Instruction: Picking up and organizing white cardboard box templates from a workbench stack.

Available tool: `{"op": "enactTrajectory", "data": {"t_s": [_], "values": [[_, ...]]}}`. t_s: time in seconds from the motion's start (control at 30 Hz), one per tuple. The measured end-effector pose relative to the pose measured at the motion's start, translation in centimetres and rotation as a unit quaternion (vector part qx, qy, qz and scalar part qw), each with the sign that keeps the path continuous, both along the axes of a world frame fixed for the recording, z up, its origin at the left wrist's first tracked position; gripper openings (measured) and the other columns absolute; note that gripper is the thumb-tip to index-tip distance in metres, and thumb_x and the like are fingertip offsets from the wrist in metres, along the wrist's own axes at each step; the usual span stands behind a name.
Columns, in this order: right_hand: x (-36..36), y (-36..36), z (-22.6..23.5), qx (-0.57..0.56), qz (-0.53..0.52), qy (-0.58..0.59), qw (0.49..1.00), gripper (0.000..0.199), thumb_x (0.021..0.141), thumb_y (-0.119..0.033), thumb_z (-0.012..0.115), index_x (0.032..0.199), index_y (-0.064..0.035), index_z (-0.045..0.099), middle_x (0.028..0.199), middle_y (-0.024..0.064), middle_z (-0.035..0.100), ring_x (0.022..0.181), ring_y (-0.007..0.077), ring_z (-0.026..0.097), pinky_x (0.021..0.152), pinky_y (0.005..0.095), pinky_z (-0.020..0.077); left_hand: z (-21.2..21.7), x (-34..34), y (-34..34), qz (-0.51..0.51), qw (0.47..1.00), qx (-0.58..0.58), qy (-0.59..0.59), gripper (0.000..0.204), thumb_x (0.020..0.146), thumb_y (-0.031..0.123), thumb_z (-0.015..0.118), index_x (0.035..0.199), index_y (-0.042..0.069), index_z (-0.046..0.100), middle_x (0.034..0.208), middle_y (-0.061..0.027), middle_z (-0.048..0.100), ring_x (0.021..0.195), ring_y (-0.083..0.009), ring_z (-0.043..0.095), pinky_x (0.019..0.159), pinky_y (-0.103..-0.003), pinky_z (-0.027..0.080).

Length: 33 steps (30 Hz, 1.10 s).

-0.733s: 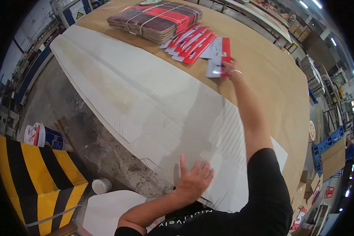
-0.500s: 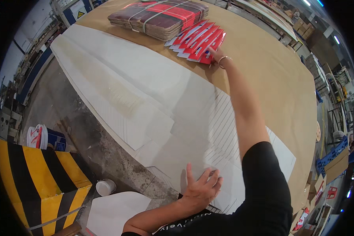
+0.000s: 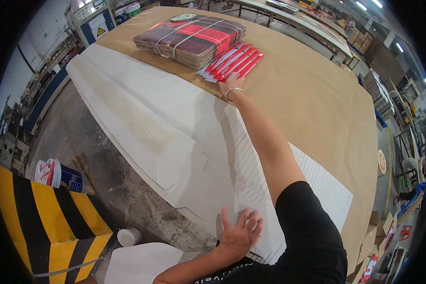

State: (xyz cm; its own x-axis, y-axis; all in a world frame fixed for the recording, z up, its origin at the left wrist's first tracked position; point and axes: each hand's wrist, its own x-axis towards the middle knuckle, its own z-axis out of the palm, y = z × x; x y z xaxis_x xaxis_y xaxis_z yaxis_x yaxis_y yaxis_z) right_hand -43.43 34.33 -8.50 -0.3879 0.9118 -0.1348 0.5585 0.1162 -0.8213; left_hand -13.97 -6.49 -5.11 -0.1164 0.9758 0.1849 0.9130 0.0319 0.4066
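Brown kraft paper covers a long worktable [image 3: 317, 109] in a factory hall, where a person in a black short-sleeved top leans across overlapping white sheets [image 3: 175, 128] that run along the table's near edge. The right hand [image 3: 232, 85], a thin bangle at its wrist, is stretched far out at the end of a straight arm and rests on the near end of a fanned row of red-and-white flat cards [image 3: 232, 61]; the fingers are hidden behind the back of the hand, so whether they pinch a card or merely press on it cannot be told. The fan lies just beside, and partly against, a strapped bundle of dark red flat cartons [image 3: 189, 38] at the table's far end, with a round green disc [image 3: 183, 17] on top of the bundle. The left hand [image 3: 239, 234] is flat and open, fingers spread, pressing on the white sheets close to the person's body, holding nothing. On the concrete floor below the table's edge lies a tipped paint tin [image 3: 57, 174], its contents not visible, and a small white cup [image 3: 128, 236], which looks empty, stands next to a yellow-and-black striped barrier [image 3: 42, 222].
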Motion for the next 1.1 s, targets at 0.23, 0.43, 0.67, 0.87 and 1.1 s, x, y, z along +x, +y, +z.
{"op": "enactTrajectory", "data": {"t_s": [0.23,0.43,0.67,0.87,1.1], "values": [[27.7,-7.8,7.3,0.284,0.253,0.023,0.925,0.065,0.089,-0.025,0.07,0.148,-0.013,0.045,0.15,0.0199,0.045,0.131,0.0376,0.052,0.104,0.045,0.0472,0.2,-0.6,0.0,0.0,0.999,-0.016,0.049,0.035,0.086,0.038,0.069,0.116,0.02,0.068,0.134,-0.0027,0.058,0.127,-0.0221,0.053,0.103,-0.085,0.011],[62.3,-17.7,13.7,0.241,0.29,-0.114,0.919,0.071,0.073,0.01,0.063,0.138,-0.0172,0.058,0.142,0.0155,0.055,0.129,0.034,0.055,0.106,0.0439,0.047,1.7,-1.6,1.3,-0.002,0.997,-0.026,0.077,0.036,0.088,0.034,0.068,0.121,0.02,0.066,0.132,-0.0037,0.059,0.127,-0.023,0.054,0.11,-0.079,0.008],[72.5,-31.1,11.0,0.198,0.403,-0.314,0.837,0.081,0.075,0.01,0.06,0.148,-0.0226,0.046,0.159,0.011,0.037,0.148,0.0329,0.033,0.12,0.0472,0.0312,3.2,-0.3,2.5,0.02,0.993,-0.086,0.075,0.04,0.09,0.029,0.07,0.128,0.017,0.063,0.133,-0.0037,0.058,0.125,-0.024,0.056,0.111,-0.077,0.012],[73.8,-31.4,7.5,0.346,0.351,-0.204,0.846,0.057,0.084,-0.005,0.064,0.14,-0.0173,0.056,0.144,0.0119,0.053,0.135,0.031,0.05,0.109,0.0447,0.0448,3.8,0.3,1.7,0.057,0.989,-0.136,0.016,0.042,0.092,0.03,0.069,0.132,0.019,0.062,0.145,-0.0026,0.052,0.134,-0.0277,0.049,0.111,-0.076,0.016],[73.7,-28.4,13.5,0.51,0.119,-0.062,0.849,0.033,0.081,-0.008,0.064,0.112,-0.0044,0.073,0.11,0.0141,0.072,0.106,0.0305,0.069,0.094,0.0415,0.0546,10.2,4.4,1.5,-0.093,0.995,0.002,-0.017,0.08,0.087,0.067,0.059,0.15,0.018,0.047,0.162,-0.0133,0.03,0.149,-0.038,0.027,0.115,-0.07,0.016]]}}
